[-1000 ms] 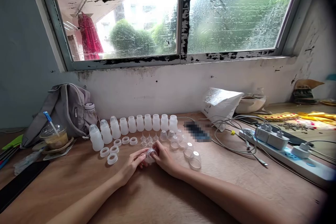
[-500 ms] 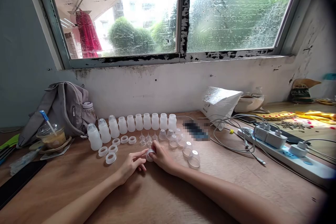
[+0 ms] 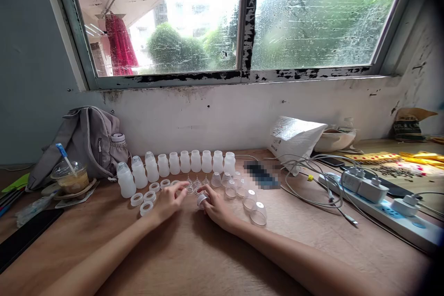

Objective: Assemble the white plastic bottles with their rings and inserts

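Note:
White translucent bottles (image 3: 196, 162) stand in a row; three at the left end wear clear caps. In front lie several white rings (image 3: 146, 208) and small clear nipples (image 3: 197, 183). My right hand (image 3: 217, 208) has its fingers closed on a white ring (image 3: 202, 200), tilted just above the table. My left hand (image 3: 169, 199) reaches over the rings beside the nipples, fingers apart; nothing shows in it. Clear domed caps (image 3: 258, 214) stand right of my right hand.
A grey backpack (image 3: 90, 143) and a drink cup (image 3: 71, 178) are at the left. To the right are a white pouch (image 3: 294, 136), tangled cables (image 3: 305, 194) and a power strip (image 3: 381, 208). A wall and window rise behind.
My left hand has moved away from the ring, left and up towards the rings and nipples. My right hand has lifted and tilted its ring slightly. The view has shifted a little.

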{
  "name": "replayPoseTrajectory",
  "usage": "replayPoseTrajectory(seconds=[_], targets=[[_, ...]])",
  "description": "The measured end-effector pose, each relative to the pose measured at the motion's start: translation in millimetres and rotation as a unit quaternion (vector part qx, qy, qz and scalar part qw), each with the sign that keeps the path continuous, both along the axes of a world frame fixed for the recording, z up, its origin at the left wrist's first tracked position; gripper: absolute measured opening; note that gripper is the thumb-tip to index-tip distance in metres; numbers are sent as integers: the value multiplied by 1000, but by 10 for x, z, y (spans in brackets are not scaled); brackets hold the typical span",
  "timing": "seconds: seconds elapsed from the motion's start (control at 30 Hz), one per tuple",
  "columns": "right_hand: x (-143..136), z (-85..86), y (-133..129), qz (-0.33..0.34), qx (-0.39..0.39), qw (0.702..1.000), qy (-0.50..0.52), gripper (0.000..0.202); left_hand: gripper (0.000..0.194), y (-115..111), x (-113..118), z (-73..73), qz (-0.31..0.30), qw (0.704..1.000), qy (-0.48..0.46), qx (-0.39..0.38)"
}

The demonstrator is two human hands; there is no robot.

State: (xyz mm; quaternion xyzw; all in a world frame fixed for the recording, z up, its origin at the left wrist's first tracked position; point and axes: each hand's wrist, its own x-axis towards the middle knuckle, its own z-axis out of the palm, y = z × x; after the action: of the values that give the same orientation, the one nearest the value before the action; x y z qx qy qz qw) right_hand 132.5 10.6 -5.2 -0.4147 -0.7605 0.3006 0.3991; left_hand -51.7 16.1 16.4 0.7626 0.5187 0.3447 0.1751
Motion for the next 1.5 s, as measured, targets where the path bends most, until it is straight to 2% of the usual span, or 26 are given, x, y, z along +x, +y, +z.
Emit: replayPoseTrajectory(seconds=[0.07,0.17,0.23,0.3,0.43,0.57,0.7,0.8,0.9,1.03,1.13,1.17,1.3,1.4,1.5], targets=[[14,-5,0,13,-19,1000,9,33,39,248,-117,128,96,989,95,55],[24,-14,3,21,-37,999,26,33,43,601,-262,288,204,959,191,42],[22,-26,13,15,-37,999,36,29,46,762,-310,342,247,939,239,29],[15,-36,25,7,-39,998,46,25,45,853,-323,354,264,927,266,23],[5,-18,26,-2,-60,996,63,25,35,891,-307,325,272,922,275,34],[10,35,-6,7,-81,994,72,32,27,809,-299,338,263,925,268,60],[20,35,-9,34,-113,986,116,41,26,598,-278,427,259,920,228,188],[20,-1,20,37,-128,979,156,41,25,384,-209,452,228,916,151,295],[14,-39,56,27,-135,971,195,38,16,163,-84,338,142,928,56,339],[13,-71,94,-2,-137,961,239,33,12,-56,79,34,22,960,-10,281],[20,-43,108,-17,-126,958,259,33,12,-112,138,-150,-44,968,-58,240],[24,-15,107,-17,-118,957,263,33,17,-113,146,-187,-55,970,-83,223],[43,186,81,26,-77,959,271,36,53,-95,155,-218,-81,983,-132,97],[72,345,62,63,-40,970,230,41,53,-91,159,-173,-89,992,-93,20],[127,442,86,89,-21,983,156,39,49,-97,164,-129,-84,993,-83,4]])
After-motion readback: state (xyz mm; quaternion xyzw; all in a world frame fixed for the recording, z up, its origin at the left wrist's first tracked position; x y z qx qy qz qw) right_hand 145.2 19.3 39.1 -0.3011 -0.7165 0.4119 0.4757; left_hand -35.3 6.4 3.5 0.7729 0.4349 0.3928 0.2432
